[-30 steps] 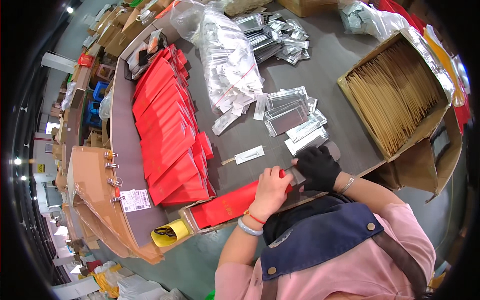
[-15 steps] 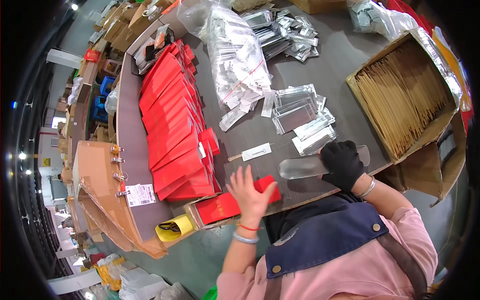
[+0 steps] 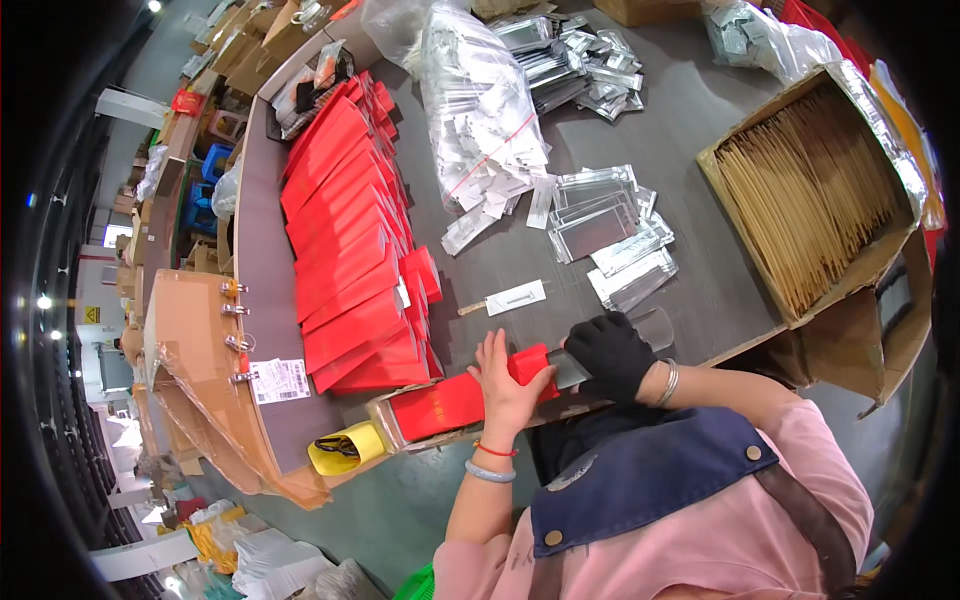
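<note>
A red paper sleeve (image 3: 437, 407) lies in a shallow cardboard holder at the table's near edge. Across its right part rests my bare left hand (image 3: 505, 388), open, the thumb spread from the fingers near the sleeve's right end. My black-gloved right hand (image 3: 610, 357) is closed over a long clear plastic piece (image 3: 655, 330) with a rounded end. The piece's left end meets the sleeve's right end; whether it sits inside, I cannot tell. Just beyond my hands lies a small white-and-clear packet (image 3: 516, 297) with a brownish stick at its left end.
Red sleeves (image 3: 345, 250) lie overlapped at left. Beyond are a bag of silvery packets (image 3: 475, 110) and loose clear packets (image 3: 598, 215). At right stands a carton (image 3: 745, 235) packed with thin brown sticks. A yellow holder (image 3: 350, 450) with black-handled scissors sits at the near left corner.
My right hand has moved left and nearer with the clear plastic piece, bringing its end to the red sleeve. The left hand has come down onto the sleeve.
</note>
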`<state>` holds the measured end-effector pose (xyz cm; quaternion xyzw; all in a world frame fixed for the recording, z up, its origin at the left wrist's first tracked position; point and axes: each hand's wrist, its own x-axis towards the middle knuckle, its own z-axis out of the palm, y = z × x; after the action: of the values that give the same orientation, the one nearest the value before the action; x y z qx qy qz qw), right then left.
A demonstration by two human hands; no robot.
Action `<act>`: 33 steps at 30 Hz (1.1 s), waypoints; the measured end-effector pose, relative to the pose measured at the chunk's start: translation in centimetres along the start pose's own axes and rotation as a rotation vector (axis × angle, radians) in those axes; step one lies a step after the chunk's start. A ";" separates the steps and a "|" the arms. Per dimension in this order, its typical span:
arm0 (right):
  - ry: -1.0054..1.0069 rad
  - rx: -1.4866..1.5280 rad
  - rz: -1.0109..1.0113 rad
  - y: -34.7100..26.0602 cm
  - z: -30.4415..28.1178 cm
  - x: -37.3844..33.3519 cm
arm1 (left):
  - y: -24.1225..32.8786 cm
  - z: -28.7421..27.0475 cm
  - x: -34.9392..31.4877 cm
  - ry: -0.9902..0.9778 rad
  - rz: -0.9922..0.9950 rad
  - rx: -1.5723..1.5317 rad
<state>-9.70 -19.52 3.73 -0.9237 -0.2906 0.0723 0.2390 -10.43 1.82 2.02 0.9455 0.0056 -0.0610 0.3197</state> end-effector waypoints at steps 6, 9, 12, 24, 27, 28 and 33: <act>0.579 -0.022 0.098 6.6 -4.5 -4.1 | -0.5 -1.4 6.9 0.178 0.325 0.133; 0.574 -0.109 0.464 12.5 -8.4 -8.7 | -1.4 -1.3 9.4 0.098 0.312 0.361; 0.816 -0.275 0.856 20.1 -9.5 -16.6 | -1.6 -1.2 10.9 -0.119 0.335 0.259; 0.428 -0.262 1.211 22.6 -10.7 -18.4 | 6.4 5.2 14.4 0.124 0.530 0.264; 0.426 -0.115 1.229 24.1 -10.8 -19.5 | 6.8 5.5 14.4 0.231 0.619 0.182; 0.425 -0.114 1.223 24.9 -10.4 -20.0 | 6.9 5.7 14.4 0.235 0.615 0.184; 0.271 -0.410 1.200 26.3 -9.8 -19.5 | 6.5 4.5 13.7 0.034 0.576 0.036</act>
<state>-9.81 -53.41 -0.51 -0.9534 0.3010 0.0194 0.0105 2.99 -6.48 0.78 0.9146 -0.2589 0.0483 0.3070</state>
